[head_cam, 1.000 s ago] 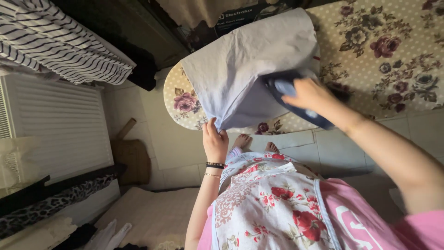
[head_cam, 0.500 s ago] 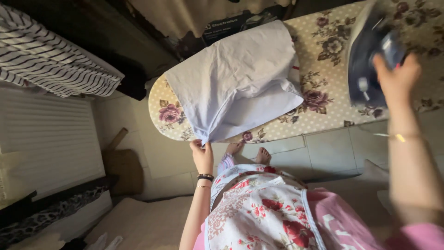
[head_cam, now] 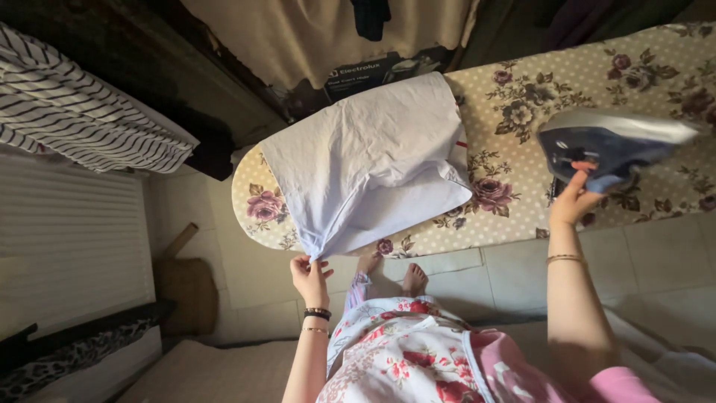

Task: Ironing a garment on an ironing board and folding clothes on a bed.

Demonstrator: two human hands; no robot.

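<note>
Fingers of the left hand (head_cam: 309, 275) are pinching the hanging corner of a pale blue cloth (head_cam: 369, 164) lying across the floral ironing board (head_cam: 514, 172). The right hand (head_cam: 574, 203) is clamping its fingers on a blue iron (head_cam: 611, 143), its handle mostly hidden, motion-blurred above the board's right part.

— What sort of place is this?

— A home, likely a bedroom or laundry corner. A floral-covered ironing board (head_cam: 522, 112) runs across from twelve to three o'clock over a tiled floor (head_cam: 671, 254).

— Anything else?

— Striped bedding (head_cam: 82, 127) at ten o'clock, beige cloth (head_cam: 298, 37) hanging at twelve, and perhaps a mattress (head_cam: 201, 373) at seven; it's dim there.
</note>
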